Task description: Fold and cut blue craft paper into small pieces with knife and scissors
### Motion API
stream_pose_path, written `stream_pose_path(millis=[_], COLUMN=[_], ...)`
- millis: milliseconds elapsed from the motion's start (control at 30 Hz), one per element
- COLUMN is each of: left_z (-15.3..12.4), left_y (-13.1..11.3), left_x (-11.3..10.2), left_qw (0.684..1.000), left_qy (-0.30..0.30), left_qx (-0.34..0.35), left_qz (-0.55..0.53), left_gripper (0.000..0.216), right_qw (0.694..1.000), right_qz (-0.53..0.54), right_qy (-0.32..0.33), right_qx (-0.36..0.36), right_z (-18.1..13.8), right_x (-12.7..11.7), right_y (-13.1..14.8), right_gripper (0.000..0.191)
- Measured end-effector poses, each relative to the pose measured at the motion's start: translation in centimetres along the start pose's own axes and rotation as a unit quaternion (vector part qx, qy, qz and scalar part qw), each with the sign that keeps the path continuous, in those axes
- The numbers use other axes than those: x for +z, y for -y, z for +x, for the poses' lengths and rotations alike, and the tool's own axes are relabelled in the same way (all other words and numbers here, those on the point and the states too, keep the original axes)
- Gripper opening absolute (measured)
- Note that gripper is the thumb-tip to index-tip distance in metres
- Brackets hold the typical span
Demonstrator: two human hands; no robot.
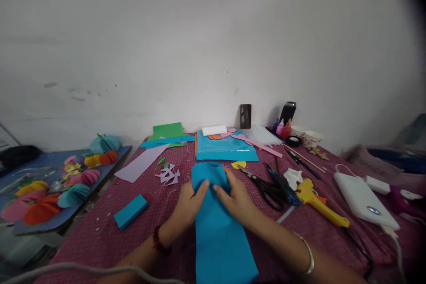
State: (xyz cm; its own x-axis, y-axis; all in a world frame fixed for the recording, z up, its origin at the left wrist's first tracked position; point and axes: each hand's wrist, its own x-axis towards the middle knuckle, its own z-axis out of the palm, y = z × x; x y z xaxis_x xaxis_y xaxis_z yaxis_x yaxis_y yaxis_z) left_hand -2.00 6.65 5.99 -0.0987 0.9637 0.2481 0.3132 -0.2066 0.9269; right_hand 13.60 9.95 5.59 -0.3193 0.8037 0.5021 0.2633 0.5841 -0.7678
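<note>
A long blue paper strip (218, 239) runs from the near table edge to between my hands, its far end curled over in a fold. My left hand (191, 197) grips the strip's left edge, thumb on top and fingers beneath. On the right edge, my right hand (238, 195) does likewise, its thumb pointing toward the other thumb. The fingers under the paper are mostly hidden. Left of my hands lies a folded blue paper block (131, 211). Black-handled scissors (264, 186) rest to the right of my right hand.
A yellow glue gun (324, 208) and a white power bank (364, 199) lie at right. Lilac paper scraps (169, 175) and a lilac sheet (141, 164) are at left. Behind sits a blue plastic packet (226, 153). Paper pumpkins (41, 208) crowd a blue side table (43, 227).
</note>
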Motion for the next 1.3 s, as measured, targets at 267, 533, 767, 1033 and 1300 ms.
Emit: stream_pose_path(millis=[267,533,767,1033,1300], left_z=[-0.2,-1.4,-1.6,-0.6,0.9], left_y=[-0.6,-1.9,-0.7,-1.1,-0.6], left_x=[-0.2,-0.7,-0.5,-0.1,-0.6], left_qw=[0.991,0.997,0.988,0.989,0.999], left_qy=[-0.070,-0.001,0.095,0.102,0.026], left_qx=[-0.109,-0.075,-0.059,-0.037,-0.002], left_qz=[-0.019,-0.028,-0.110,-0.099,-0.039], left_gripper=[0.036,0.031,0.038,0.043,0.038], right_qw=[0.995,0.906,0.935,0.997,0.992], right_qz=[0.097,0.382,0.300,0.075,0.082], right_qy=[0.013,0.088,0.061,0.006,-0.079], right_qx=[0.021,0.159,0.179,0.003,0.052], right_z=[0.1,1.5,1.6,1.5,1.8], right_x=[-0.6,-3.3,-2.7,-2.8,-3.0], right_y=[0.5,1.4,0.9,1.8,1.8], right_gripper=[0.045,0.032,0.040,0.030,0.024])
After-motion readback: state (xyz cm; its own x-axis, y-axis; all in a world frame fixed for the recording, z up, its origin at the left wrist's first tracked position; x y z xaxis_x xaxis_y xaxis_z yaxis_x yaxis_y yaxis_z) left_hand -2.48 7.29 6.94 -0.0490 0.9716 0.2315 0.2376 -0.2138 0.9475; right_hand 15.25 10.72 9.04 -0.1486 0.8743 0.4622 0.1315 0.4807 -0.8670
